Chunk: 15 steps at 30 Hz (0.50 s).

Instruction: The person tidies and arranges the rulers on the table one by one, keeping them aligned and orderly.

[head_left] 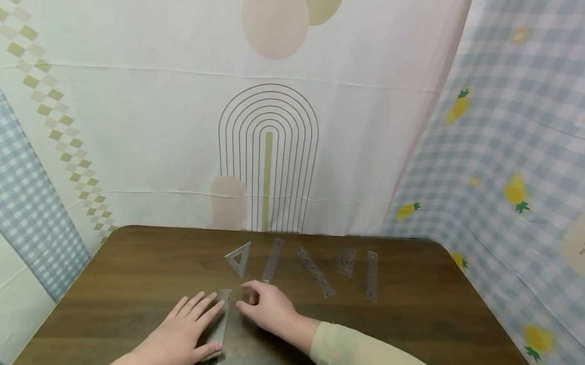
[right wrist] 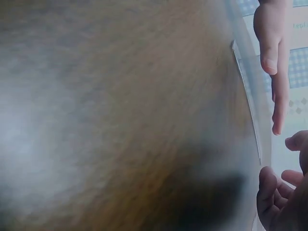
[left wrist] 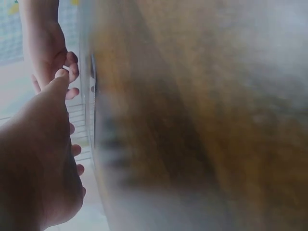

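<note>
A clear straight ruler (head_left: 222, 332) lies lengthwise on the brown table, its far end pointing toward the back. My left hand (head_left: 183, 332) is spread with straight fingers over the ruler's left side, covering part of it in the head view. The thumb reaches across near the ruler's close end. To the right of the far end is my right hand (head_left: 272, 309), fingers loosely bent, thumb and forefinger apart with nothing between them. From the right wrist, the ruler's edge (right wrist: 248, 101) shows as a thin line on the table, with the left hand (right wrist: 275, 57) beyond it.
Toward the table's back lie a clear set square (head_left: 246, 260), a ruler (head_left: 273, 259), a slanted ruler with holes (head_left: 314, 271), a protractor (head_left: 346, 261) and another ruler (head_left: 371, 276). Patterned cloth (head_left: 174, 142) hangs behind the table and along both sides.
</note>
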Tool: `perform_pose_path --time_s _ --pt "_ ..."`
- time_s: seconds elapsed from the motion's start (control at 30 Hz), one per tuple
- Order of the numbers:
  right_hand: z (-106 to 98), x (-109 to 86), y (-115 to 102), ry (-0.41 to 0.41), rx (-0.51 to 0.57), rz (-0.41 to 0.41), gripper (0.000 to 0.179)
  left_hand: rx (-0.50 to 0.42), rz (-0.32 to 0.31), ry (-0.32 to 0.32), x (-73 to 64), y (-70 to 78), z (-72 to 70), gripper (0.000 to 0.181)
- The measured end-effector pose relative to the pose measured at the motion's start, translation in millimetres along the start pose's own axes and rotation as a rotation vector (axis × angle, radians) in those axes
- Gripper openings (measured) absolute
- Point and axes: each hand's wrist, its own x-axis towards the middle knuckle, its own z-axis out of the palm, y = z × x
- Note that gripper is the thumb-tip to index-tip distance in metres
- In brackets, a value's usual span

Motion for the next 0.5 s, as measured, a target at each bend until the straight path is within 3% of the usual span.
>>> perform_pose_path --time_s 0.33,0.5 --pt "-14 -13.7 10 0.018 0.016 0.005 0.038 0.010 0.002 -0.023 9.3 6.5 -5.2 0.082" --pt "-21 -19.8 17 0.034 0.019 0.023 0.038 0.038 0.014 0.001 11.2 10.1 -5.7 0.081"
